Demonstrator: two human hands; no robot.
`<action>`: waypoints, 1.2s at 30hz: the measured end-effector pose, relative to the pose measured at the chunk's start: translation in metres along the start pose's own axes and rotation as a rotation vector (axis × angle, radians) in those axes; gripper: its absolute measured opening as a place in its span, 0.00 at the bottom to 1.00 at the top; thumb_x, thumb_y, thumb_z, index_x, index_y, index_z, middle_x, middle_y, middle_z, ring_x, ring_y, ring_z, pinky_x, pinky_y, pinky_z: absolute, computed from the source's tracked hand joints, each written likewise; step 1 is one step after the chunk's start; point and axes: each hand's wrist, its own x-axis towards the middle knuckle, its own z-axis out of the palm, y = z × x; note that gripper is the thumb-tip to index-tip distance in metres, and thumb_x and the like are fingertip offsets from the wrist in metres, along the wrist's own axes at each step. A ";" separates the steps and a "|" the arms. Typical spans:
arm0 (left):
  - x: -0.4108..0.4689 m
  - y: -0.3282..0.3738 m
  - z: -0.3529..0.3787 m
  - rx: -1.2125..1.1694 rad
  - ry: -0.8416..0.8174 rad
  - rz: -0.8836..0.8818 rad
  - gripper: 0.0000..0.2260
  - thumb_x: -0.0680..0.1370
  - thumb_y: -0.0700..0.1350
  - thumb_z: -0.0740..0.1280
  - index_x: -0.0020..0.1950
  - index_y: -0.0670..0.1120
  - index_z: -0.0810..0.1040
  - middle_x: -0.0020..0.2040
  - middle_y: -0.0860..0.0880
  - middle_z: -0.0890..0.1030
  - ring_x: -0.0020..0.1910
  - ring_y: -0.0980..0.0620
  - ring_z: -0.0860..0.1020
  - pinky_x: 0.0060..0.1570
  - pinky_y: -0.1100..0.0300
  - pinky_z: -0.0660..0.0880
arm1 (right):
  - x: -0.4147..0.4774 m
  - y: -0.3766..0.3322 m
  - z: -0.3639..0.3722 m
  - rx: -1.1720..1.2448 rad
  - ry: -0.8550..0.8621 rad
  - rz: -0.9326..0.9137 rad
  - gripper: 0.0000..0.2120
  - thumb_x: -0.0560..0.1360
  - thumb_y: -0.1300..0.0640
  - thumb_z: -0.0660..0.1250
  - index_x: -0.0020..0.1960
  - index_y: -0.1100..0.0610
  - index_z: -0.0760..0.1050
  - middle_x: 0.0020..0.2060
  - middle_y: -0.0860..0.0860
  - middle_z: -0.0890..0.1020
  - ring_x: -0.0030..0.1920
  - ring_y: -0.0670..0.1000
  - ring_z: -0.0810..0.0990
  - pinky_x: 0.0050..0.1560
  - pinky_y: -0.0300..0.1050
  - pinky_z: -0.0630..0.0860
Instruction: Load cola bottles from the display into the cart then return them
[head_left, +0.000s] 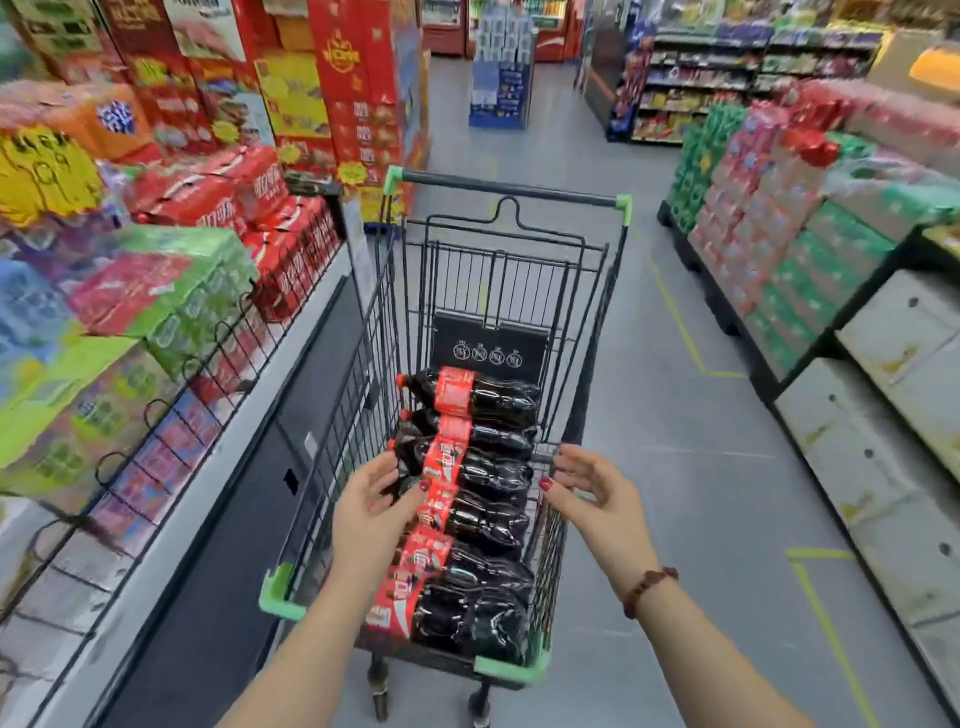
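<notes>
Several large cola bottles (483, 499) with red labels lie side by side in the black wire cart (587, 374), caps pointing left. My left hand (376, 506) hovers over the cart's left side, fingers relaxed and spread, its thumb close to a bottle's label. My right hand (592, 488) is above the cart's right rim, fingers loosely spread, holding nothing. A bead bracelet sits on my right wrist.
A display shelf (218, 364) with red cola cartons and green drink packs runs along the left. Stacked drink cases on pallets (769, 244) line the right. The grey aisle floor (670, 426) stretches ahead toward a blue stand (501, 78).
</notes>
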 end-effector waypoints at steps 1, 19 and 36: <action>0.015 0.002 0.006 0.004 -0.002 -0.013 0.23 0.75 0.40 0.72 0.68 0.46 0.73 0.64 0.50 0.77 0.63 0.53 0.75 0.67 0.50 0.70 | 0.016 -0.001 0.000 -0.006 0.000 0.004 0.18 0.71 0.62 0.73 0.58 0.50 0.75 0.54 0.49 0.80 0.55 0.46 0.79 0.50 0.35 0.77; 0.278 -0.058 0.122 -0.009 0.328 -0.437 0.20 0.71 0.43 0.77 0.60 0.48 0.76 0.59 0.50 0.79 0.63 0.49 0.76 0.64 0.57 0.69 | 0.343 0.086 0.039 -0.200 -0.315 0.213 0.27 0.69 0.60 0.75 0.66 0.52 0.71 0.62 0.48 0.75 0.63 0.48 0.73 0.64 0.44 0.71; 0.398 -0.148 0.209 -0.255 0.537 -0.902 0.39 0.64 0.53 0.80 0.67 0.48 0.63 0.49 0.48 0.79 0.43 0.53 0.82 0.56 0.42 0.77 | 0.438 0.189 0.070 -1.098 -0.531 0.361 0.52 0.55 0.32 0.75 0.72 0.44 0.57 0.72 0.52 0.59 0.71 0.57 0.57 0.71 0.61 0.57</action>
